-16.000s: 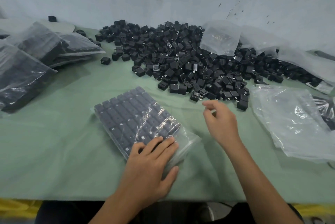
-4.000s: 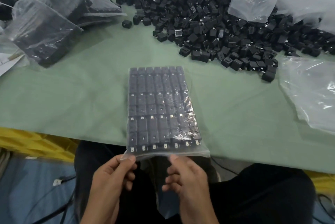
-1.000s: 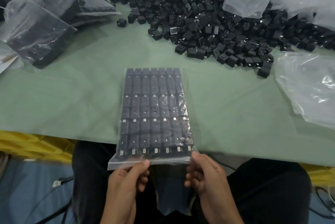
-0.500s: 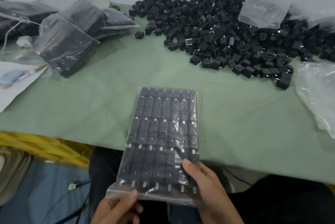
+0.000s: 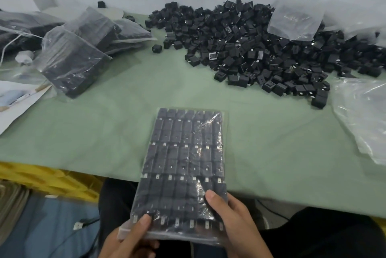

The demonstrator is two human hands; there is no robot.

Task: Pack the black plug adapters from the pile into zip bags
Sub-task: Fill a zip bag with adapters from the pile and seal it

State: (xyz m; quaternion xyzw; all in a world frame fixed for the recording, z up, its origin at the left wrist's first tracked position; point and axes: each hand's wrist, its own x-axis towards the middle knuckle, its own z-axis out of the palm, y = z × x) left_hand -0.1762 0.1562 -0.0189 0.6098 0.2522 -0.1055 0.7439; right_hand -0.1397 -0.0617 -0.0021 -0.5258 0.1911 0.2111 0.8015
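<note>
A clear zip bag (image 5: 183, 165) packed with neat rows of black plug adapters is lifted at its near end, its far end over the green table (image 5: 104, 132). My left hand (image 5: 131, 239) pinches the bag's near left corner, thumb on top. My right hand (image 5: 236, 222) grips the near right side, thumb pressed on the adapters. The loose pile of black plug adapters (image 5: 261, 48) lies at the back right of the table.
Filled bags of adapters (image 5: 77, 57) are stacked at the back left, with papers (image 5: 14, 101) beside them. Empty clear bags (image 5: 363, 119) lie at the right, and another empty bag (image 5: 294, 19) sits on the pile. Yellow crates (image 5: 46, 178) stand under the table's near edge.
Both hands shifted from pinching the zip edge to gripping the bag's near end, and the bag has lifted toward me. The camera has tilted up.
</note>
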